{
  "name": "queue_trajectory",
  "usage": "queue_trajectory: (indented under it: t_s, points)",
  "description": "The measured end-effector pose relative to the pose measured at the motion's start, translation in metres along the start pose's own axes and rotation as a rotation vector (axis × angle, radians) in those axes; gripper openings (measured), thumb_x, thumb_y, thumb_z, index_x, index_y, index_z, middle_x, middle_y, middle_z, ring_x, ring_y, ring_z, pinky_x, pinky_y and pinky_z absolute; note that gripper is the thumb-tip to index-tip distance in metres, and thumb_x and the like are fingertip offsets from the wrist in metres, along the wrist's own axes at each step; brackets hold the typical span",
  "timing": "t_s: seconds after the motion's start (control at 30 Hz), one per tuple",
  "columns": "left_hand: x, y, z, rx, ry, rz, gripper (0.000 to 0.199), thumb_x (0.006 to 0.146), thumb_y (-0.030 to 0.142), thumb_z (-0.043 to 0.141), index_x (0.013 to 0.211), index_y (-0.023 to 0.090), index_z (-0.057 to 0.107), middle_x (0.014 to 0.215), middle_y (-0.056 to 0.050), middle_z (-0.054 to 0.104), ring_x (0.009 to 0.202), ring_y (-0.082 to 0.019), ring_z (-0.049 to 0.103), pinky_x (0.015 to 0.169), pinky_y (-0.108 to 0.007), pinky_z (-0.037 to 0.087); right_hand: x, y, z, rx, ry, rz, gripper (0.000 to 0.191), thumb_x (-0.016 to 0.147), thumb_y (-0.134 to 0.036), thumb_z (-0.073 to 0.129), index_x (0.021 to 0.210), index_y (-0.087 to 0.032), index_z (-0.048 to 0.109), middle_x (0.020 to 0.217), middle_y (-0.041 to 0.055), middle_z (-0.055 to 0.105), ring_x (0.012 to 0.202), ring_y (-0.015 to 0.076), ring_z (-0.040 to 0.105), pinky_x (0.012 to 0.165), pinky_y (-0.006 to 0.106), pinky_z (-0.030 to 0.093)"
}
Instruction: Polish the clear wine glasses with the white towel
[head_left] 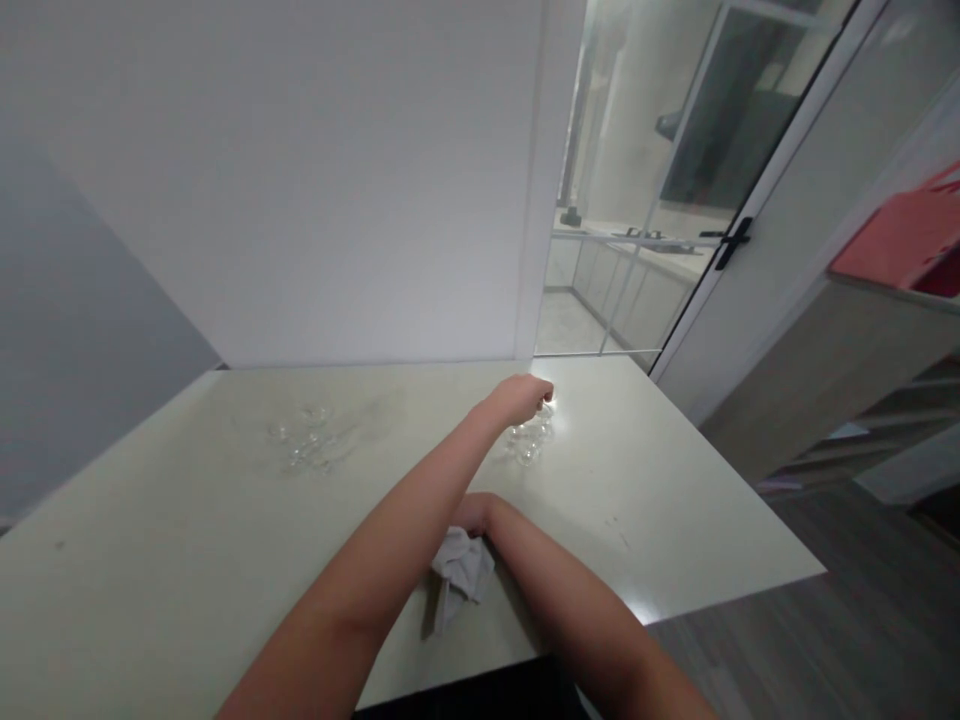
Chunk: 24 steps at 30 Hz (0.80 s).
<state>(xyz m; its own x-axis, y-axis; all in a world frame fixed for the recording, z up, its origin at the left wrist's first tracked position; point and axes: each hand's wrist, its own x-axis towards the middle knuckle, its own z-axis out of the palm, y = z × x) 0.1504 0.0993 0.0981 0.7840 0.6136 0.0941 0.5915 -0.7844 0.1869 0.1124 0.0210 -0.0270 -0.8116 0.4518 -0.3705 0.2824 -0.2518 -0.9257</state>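
My left hand (523,398) reaches across to the right, its fingers curled closed at the far edge of a cluster of small clear glass pieces (529,445). A see-through piece seems to be pinched in its fingertips, though its shape is hard to make out. My right hand (472,512) is bent inward under the left forearm and partly hidden by it. A crumpled light grey cloth (466,568) hangs out of that hand, close over the table.
A second group of clear glass pieces (306,442) stands on the pale glossy table (187,560) at left. A white wall (375,180) borders the back edge. To the right are a glazed door with a black handle (731,243), a shelf unit, and a pink bag (896,240).
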Motion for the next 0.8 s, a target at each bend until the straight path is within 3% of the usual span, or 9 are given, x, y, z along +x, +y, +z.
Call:
queue_trajectory:
  t_s: [0.1, 0.17, 0.23, 0.33, 0.6, 0.73, 0.8]
  points:
    - [-0.036, -0.011, -0.006, -0.048, 0.074, -0.071, 0.036, 0.073, 0.004, 0.053, 0.102, 0.022, 0.066, 0.094, -0.001, 0.075, 0.086, -0.016, 0.067, 0.071, -0.024, 0.047, 0.001, 0.005, 0.006, -0.007, 0.075, -0.021, 0.031, 0.077, 0.007, 0.051, 0.096, -0.011, 0.067, 0.109, 0.0037, 0.071, 0.124, 0.0164, 0.052, 0.106, 0.025, 0.035]
    - [-0.065, -0.018, -0.010, -0.071, 0.140, -0.135, 0.034, 0.075, 0.006, 0.053, 0.103, 0.021, 0.065, 0.095, -0.001, 0.075, 0.084, -0.016, 0.068, 0.072, -0.024, 0.047, 0.001, 0.010, 0.010, 0.058, 0.088, -0.013, 0.024, 0.084, -0.005, 0.052, 0.102, -0.012, 0.067, 0.113, 0.0061, 0.069, 0.115, 0.0174, 0.058, 0.102, 0.028, 0.040]
    - [-0.096, -0.023, -0.013, -0.095, 0.214, -0.223, 0.033, 0.078, 0.008, 0.053, 0.106, 0.022, 0.063, 0.097, -0.002, 0.074, 0.084, -0.016, 0.068, 0.073, -0.024, 0.048, 0.001, 0.014, 0.014, 0.137, 0.029, 0.016, 0.023, 0.089, -0.014, 0.051, 0.105, -0.012, 0.066, 0.110, 0.0082, 0.070, 0.102, 0.0180, 0.064, 0.094, 0.030, 0.047]
    - [-0.144, -0.029, -0.017, -0.097, 0.267, -0.388, 0.034, 0.079, 0.010, 0.054, 0.110, 0.023, 0.061, 0.099, -0.002, 0.074, 0.086, -0.016, 0.069, 0.073, -0.024, 0.048, 0.002, 0.019, 0.016, 0.163, -0.064, 0.021, 0.025, 0.085, -0.013, 0.052, 0.106, -0.012, 0.066, 0.101, 0.0075, 0.071, 0.086, 0.0166, 0.067, 0.085, 0.029, 0.050]
    - [-0.258, -0.058, -0.030, 0.036, 0.144, -0.736, 0.030, 0.080, 0.016, 0.052, 0.108, 0.023, 0.060, 0.099, -0.003, 0.074, 0.084, -0.019, 0.069, 0.070, -0.026, 0.047, 0.007, 0.030, 0.008, 0.132, -0.007, 0.044, 0.040, 0.074, -0.012, 0.055, 0.112, -0.016, 0.066, 0.092, 0.0026, 0.072, 0.072, 0.0122, 0.064, 0.067, 0.021, 0.050]
    - [-0.296, -0.082, -0.040, 0.112, 0.110, -0.938, 0.032, 0.079, 0.016, 0.050, 0.109, 0.022, 0.060, 0.102, -0.006, 0.073, 0.085, -0.023, 0.068, 0.073, -0.031, 0.048, 0.006, 0.029, 0.009, 0.128, 0.011, 0.040, 0.039, 0.074, -0.013, 0.055, 0.110, -0.016, 0.068, 0.093, 0.0028, 0.073, 0.069, 0.0109, 0.062, 0.064, 0.020, 0.049]
    - [-0.309, -0.095, -0.043, 0.146, 0.150, -1.030, 0.029, 0.079, 0.016, 0.051, 0.106, 0.021, 0.061, 0.099, -0.007, 0.073, 0.087, -0.026, 0.067, 0.077, -0.037, 0.049, 0.005, 0.028, 0.010, 0.130, 0.015, 0.043, 0.037, 0.076, -0.014, 0.054, 0.110, -0.016, 0.068, 0.093, 0.0029, 0.073, 0.071, 0.0112, 0.063, 0.065, 0.020, 0.049]
